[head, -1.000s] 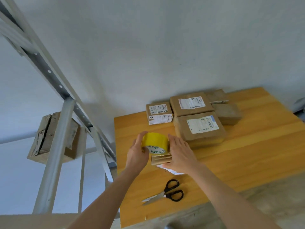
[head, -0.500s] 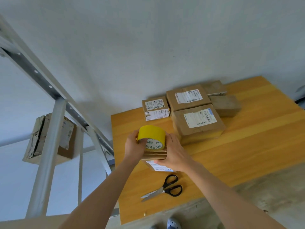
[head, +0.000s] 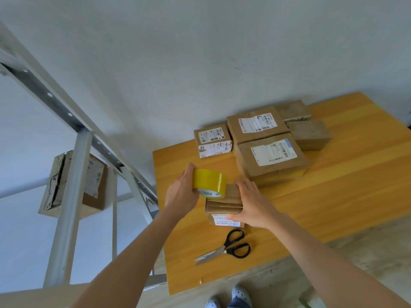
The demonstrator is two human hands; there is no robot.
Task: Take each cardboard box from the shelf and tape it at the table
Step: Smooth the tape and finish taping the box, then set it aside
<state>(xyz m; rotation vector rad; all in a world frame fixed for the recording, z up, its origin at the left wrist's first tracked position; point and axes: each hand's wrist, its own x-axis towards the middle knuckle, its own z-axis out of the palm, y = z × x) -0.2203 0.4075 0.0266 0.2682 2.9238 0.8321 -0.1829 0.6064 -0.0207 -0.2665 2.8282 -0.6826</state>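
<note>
Nearest the tabletop [head: 333,203] edge, black scissors [head: 229,246] are laid within reach, presumably for cutting tape. Just beyond, the small cardboard box [head: 223,206] is steadied on the tabletop by the right hand [head: 252,204], with fingers over its top and thumb on its near face. The yellow tape roll [head: 209,182] is gripped by the left hand [head: 182,193] and held at the box top, probably so a strip can be drawn across the flaps. Farther back, other boxes [head: 272,156] are grouped by the wall. One more box [head: 94,181] is seen on the shelf [head: 66,230].
</note>
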